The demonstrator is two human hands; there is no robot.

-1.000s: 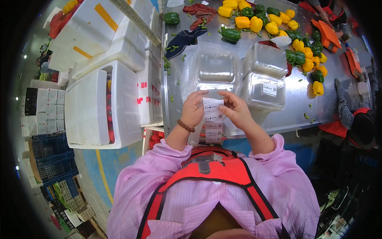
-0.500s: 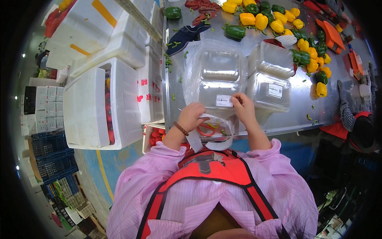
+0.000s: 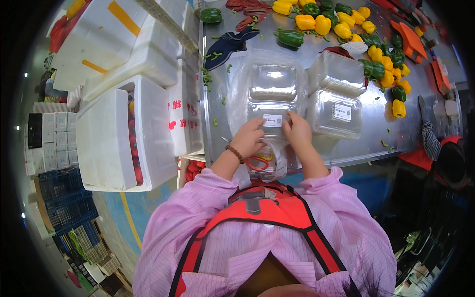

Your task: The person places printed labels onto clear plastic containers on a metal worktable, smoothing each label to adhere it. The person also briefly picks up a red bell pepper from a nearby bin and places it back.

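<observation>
Near the bench's front edge, a clear box wears a white label: left hand and right hand apart, fingertips at its ends, any grip impossible to tell!

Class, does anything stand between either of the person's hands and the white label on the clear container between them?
Nothing visible does. The left hand reaches the white label's left edge; the right hand is beside its right edge, with only the clear container showing between. The white strip lies nearer the person, not between.
</observation>
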